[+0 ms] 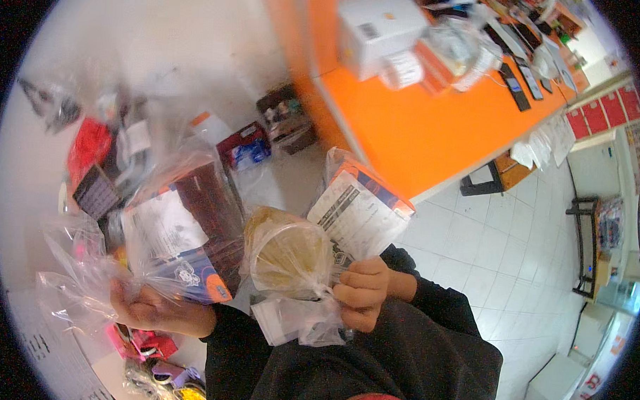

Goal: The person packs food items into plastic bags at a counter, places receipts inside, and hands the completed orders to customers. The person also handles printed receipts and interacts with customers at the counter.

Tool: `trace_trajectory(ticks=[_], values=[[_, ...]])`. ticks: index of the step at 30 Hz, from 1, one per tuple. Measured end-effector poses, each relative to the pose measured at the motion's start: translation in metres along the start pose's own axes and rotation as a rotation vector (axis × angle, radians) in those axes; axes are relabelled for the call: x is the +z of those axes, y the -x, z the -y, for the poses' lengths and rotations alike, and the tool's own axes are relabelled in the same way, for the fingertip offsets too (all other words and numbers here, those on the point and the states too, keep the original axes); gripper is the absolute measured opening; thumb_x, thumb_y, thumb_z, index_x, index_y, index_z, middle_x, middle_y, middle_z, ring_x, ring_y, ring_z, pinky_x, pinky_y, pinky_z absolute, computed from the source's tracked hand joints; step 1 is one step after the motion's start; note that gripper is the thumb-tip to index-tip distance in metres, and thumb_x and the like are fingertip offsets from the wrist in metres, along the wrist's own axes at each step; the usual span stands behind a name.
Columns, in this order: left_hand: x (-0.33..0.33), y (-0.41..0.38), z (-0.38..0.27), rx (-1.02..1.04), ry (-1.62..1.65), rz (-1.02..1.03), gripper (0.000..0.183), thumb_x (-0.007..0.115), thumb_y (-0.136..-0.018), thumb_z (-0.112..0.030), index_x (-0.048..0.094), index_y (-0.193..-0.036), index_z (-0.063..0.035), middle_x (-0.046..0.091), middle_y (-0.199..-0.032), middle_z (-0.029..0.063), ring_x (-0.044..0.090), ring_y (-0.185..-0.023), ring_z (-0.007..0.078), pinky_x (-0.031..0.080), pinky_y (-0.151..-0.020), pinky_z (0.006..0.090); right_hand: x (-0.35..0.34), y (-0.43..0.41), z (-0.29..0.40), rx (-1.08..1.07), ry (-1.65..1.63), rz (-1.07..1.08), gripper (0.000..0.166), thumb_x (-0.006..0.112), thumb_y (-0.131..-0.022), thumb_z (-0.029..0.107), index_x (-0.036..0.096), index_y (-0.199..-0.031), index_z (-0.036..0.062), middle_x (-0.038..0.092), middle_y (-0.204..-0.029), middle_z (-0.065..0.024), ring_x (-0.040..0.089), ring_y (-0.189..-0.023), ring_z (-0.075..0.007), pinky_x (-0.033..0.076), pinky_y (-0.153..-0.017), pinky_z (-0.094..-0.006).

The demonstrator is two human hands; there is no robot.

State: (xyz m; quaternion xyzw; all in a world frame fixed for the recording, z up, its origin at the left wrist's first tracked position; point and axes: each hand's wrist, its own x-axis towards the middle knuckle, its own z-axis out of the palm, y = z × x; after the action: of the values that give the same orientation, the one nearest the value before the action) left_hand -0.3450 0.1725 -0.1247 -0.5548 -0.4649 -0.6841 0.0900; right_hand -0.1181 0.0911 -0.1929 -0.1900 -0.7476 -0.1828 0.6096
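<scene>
My left hand point(149, 308) grips the gathered top of a clear plastic bag point(77, 268). In this bag is a blue and orange box point(198, 272) with a white paper slip point(171, 221) against it. My right hand point(364, 294) is closed in a fist at the twisted neck of a clear bag that holds a round, flat, brownish thing point(286, 257); what it is I cannot tell. Directly above this fist is another blue and orange box point(381, 183), wrapped in clear plastic with a printed slip point(354, 212) on it. Pale packets point(276, 320) hang below the twist.
An orange counter point(407, 134) carries a white box point(379, 30), several phones point(514, 88) and plastic-wrapped goods. Left of it stand a dark bin point(286, 117), a brown carton point(208, 212) and a red bag point(92, 144). A wooden stool point(503, 174) is on the tiled floor point(472, 242).
</scene>
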Motion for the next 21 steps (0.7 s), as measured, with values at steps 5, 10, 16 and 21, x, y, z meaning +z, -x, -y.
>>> trace_trajectory(ticks=[5, 10, 16, 21], values=[[0.018, -0.011, -0.101, -0.056, 0.036, 0.096, 0.027, 0.046, -0.075, -0.005, 0.044, -0.102, 0.0013, 0.043, -0.097, 0.0141, 0.044, -0.091, 0.0213, 0.039, -0.079, 0.0316, -0.103, -0.022, 0.000, 0.047, 0.024, -0.028, 0.016, 0.050, -0.066, 0.017, 0.039, -0.076, 0.0129, 0.051, -0.064, -0.0058, 0.043, -0.044, -0.0127, 0.030, -0.037, -0.0212], [0.098, -0.024, -0.201, -0.368, 0.435, 0.216, 0.033, 0.045, -0.065, 0.007, 0.048, -0.098, 0.0028, 0.049, -0.091, 0.0134, 0.050, -0.079, 0.0223, 0.043, -0.068, 0.0305, -0.198, -0.028, -0.023, 0.186, 0.077, -0.031, 0.015, 0.051, -0.066, 0.012, 0.038, -0.072, 0.0111, 0.050, -0.063, -0.0069, 0.045, -0.046, -0.0151, 0.034, -0.038, -0.0229], [0.186, 0.013, -0.201, -0.587, 0.653, 0.535, 0.070, 0.051, -0.054, 0.015, 0.032, -0.118, -0.0037, 0.033, -0.122, 0.0215, 0.043, -0.103, 0.0289, 0.041, -0.081, 0.0364, -0.235, 0.024, -0.070, 0.314, 0.211, -0.042, 0.019, 0.055, -0.061, 0.011, 0.042, -0.075, 0.0091, 0.050, -0.063, -0.0059, 0.047, -0.047, -0.0164, 0.035, -0.038, -0.0249], [0.229, 0.031, -0.192, -0.438, 0.571, 0.655, 0.084, 0.061, -0.052, 0.010, 0.016, -0.123, -0.0011, 0.031, -0.120, 0.0174, 0.034, -0.108, 0.0282, 0.034, -0.087, 0.0387, -0.234, 0.047, -0.087, 0.523, 0.321, -0.070, 0.023, 0.056, -0.055, 0.012, 0.043, -0.073, 0.0060, 0.051, -0.066, -0.0088, 0.051, -0.050, -0.0215, 0.040, -0.038, -0.0300]])
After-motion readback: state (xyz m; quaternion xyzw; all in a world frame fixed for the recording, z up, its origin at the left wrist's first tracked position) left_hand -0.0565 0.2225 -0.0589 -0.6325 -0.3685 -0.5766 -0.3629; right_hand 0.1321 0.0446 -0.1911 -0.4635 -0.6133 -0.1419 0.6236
